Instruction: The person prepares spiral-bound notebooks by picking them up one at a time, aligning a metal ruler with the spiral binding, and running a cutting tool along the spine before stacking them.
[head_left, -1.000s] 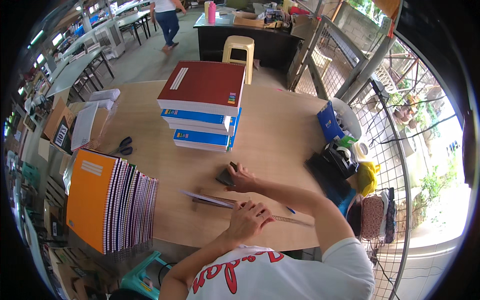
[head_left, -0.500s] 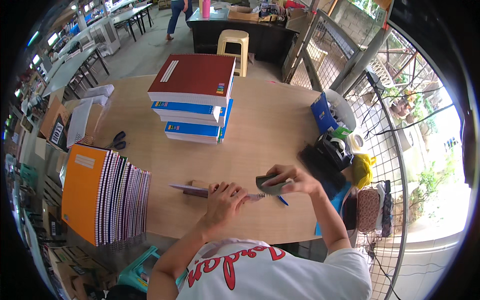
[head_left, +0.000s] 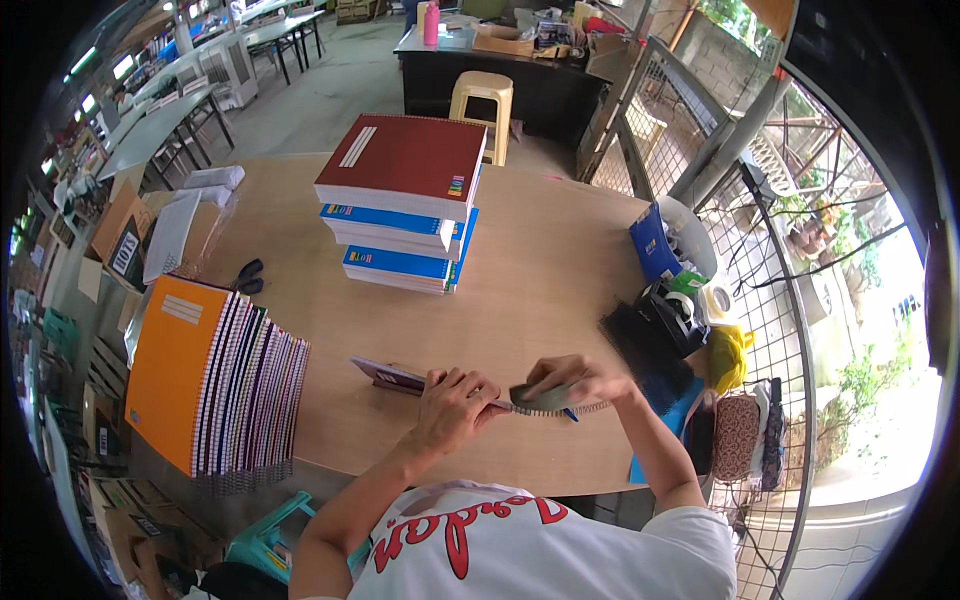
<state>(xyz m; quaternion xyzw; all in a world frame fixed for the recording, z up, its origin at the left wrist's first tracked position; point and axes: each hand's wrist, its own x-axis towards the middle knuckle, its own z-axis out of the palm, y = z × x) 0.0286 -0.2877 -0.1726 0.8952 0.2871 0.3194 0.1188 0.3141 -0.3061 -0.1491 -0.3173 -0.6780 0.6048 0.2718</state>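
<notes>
Near the front edge of the table (head_left: 540,250), a thin purplish notebook (head_left: 384,375) stands on edge. My left hand (head_left: 458,405) is closed over its top, fingers pressed together. A wire spiral coil (head_left: 590,407) runs rightward from the notebook, past my left hand. My right hand (head_left: 575,382) grips a dark grey rounded block (head_left: 521,397), held against the coil; its exact kind is unclear. Part of a blue pen (head_left: 570,415) shows below the coil. How far the coil is threaded into the notebook is hidden.
Left, a leaning row of spiral notebooks with an orange cover (head_left: 170,370), and scissors (head_left: 248,277). Ahead, a tall stack of blue and maroon books (head_left: 405,155). Right, a tape dispenser (head_left: 672,318), a yellow bag (head_left: 732,355), a patterned pouch (head_left: 737,422) and wire mesh (head_left: 790,440).
My right hand and the grey block have shifted slightly along the coil, and more coil now shows to the right. My left hand keeps its hold. A person in the background has left view.
</notes>
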